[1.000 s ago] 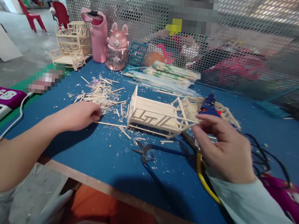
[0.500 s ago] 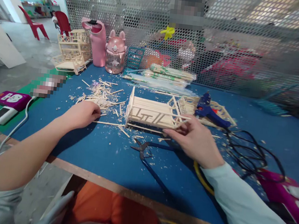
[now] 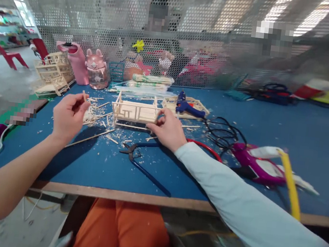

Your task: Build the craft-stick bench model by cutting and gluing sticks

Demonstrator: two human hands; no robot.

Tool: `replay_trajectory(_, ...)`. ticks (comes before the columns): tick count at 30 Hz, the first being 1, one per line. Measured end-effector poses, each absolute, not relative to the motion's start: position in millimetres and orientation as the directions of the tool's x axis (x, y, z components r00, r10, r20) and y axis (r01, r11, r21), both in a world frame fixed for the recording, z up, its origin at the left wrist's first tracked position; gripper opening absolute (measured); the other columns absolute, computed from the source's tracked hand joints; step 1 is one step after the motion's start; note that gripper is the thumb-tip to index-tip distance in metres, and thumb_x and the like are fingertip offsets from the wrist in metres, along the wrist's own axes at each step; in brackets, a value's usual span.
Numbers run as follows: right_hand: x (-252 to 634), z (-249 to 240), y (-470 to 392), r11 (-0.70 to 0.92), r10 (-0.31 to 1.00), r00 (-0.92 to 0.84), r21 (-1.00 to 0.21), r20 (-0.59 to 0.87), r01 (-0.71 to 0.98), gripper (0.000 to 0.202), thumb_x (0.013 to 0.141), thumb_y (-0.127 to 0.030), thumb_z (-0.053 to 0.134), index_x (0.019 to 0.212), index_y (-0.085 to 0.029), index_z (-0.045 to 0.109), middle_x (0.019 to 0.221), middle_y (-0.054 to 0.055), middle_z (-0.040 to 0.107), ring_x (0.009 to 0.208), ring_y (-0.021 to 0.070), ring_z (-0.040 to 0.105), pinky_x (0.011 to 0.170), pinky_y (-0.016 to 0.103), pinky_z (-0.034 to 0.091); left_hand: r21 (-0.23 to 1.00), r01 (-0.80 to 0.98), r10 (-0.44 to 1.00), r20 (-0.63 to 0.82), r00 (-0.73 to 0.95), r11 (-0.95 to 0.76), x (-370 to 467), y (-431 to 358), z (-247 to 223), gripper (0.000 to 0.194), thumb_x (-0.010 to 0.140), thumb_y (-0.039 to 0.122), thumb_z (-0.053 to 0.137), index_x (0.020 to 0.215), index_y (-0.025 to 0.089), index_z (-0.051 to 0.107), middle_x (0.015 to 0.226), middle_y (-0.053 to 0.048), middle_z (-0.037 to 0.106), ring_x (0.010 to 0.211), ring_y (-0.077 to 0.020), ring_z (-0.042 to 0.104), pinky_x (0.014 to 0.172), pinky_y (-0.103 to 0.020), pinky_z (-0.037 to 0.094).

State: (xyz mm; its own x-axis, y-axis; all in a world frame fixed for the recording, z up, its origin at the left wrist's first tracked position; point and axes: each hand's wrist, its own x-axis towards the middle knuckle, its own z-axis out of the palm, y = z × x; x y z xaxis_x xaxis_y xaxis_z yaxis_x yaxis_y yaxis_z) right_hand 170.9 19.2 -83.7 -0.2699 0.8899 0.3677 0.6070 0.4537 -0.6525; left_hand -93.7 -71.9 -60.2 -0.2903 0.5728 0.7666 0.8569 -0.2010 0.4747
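Observation:
My left hand (image 3: pixel 69 113) is raised over the left of the table, with a short wooden stick (image 3: pixel 84 95) pinched between thumb and fingers. My right hand (image 3: pixel 170 129) grips the right end of a small model frame (image 3: pixel 137 113) built of pale wooden sticks, which sits upright on the blue tabletop (image 3: pixel 93 175). In front of the model lie cutting pliers (image 3: pixel 133 151) with spread handles. A heap of stick offcuts (image 3: pixel 92 117) is beside my left hand. One long stick (image 3: pixel 90 138) slants below that hand.
A blue glue gun (image 3: pixel 188 105) rests on another stick panel behind my right hand, its black cable coiled (image 3: pixel 224 132) to the right. Bundled sticks (image 3: pixel 148 82), two pink bottles (image 3: pixel 95 70) and a taller stick model (image 3: pixel 53 74) stand farther back. Perforated metal screens the far side.
My left hand has risen from the table and now holds a short stick upright. My right hand stays on the model. The camera view has turned to the right.

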Motion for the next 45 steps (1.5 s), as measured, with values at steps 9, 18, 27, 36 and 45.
replay_trajectory(9,197.8,-57.8,17.7,0.590,0.767,-0.242,-0.505,0.594,0.630,0.031,0.070,-0.026,0.056,0.098,-0.016,0.061,0.075,0.002,0.062,0.058,0.0131,0.051,0.060,0.027,0.041,0.994,0.090,0.982,0.040,0.186,-0.057,19.1,-60.1,-58.9,0.032,0.074,0.033,0.065,0.100,0.015,0.060,0.072,-0.002,0.066,0.060,-0.0101,0.061,0.059,-0.024,0.049)
replay_trajectory(18,180.2,-62.1,-1.1,0.667,0.716,-0.503,-0.688,0.484,0.288,0.021,0.075,-0.033,0.058,0.076,-0.015,0.070,0.068,0.003,0.068,0.060,0.0122,0.056,0.055,0.024,0.042,0.978,0.192,0.992,0.057,0.116,-0.078,16.7,-49.0,-77.6,0.018,0.072,0.026,0.065,0.086,0.017,0.072,0.072,-0.001,0.071,0.064,-0.0114,0.062,0.064,-0.024,0.050)
replay_trajectory(27,177.8,-49.7,8.7,0.639,0.764,-0.365,-0.700,0.532,0.318,0.026,0.078,-0.036,0.057,0.077,-0.013,0.069,0.051,-0.004,0.049,0.048,0.0071,0.037,0.049,0.023,0.032,0.490,0.754,0.751,0.660,0.007,-0.437,-16.5,-40.6,-18.6,0.031,0.087,0.032,0.046,0.102,0.016,0.067,0.084,-0.004,0.071,0.077,-0.0136,0.061,0.069,-0.024,0.046)
replay_trajectory(36,164.4,-54.2,15.0,0.707,0.703,-0.303,-0.587,0.644,0.393,0.026,0.080,-0.033,0.055,0.078,-0.013,0.072,0.051,-0.003,0.053,0.050,0.0084,0.040,0.051,0.023,0.031,0.440,0.827,0.931,0.065,0.360,-0.351,-13.6,-0.5,16.9,0.051,0.075,0.026,0.050,0.124,0.016,0.055,0.083,-0.004,0.069,0.072,-0.0159,0.059,0.062,-0.025,0.040)
replay_trajectory(45,167.1,-48.5,16.7,0.643,0.740,-0.327,-0.761,0.588,0.089,0.008,0.073,-0.024,0.058,0.070,-0.017,0.057,0.059,-0.002,0.059,0.053,0.0095,0.054,0.051,0.023,0.043,0.597,0.712,0.908,0.072,0.412,-0.370,-25.1,4.3,9.8,0.065,0.059,0.011,0.049,0.123,0.015,0.055,0.104,-0.010,0.069,0.084,-0.0167,0.063,0.067,-0.024,0.044)
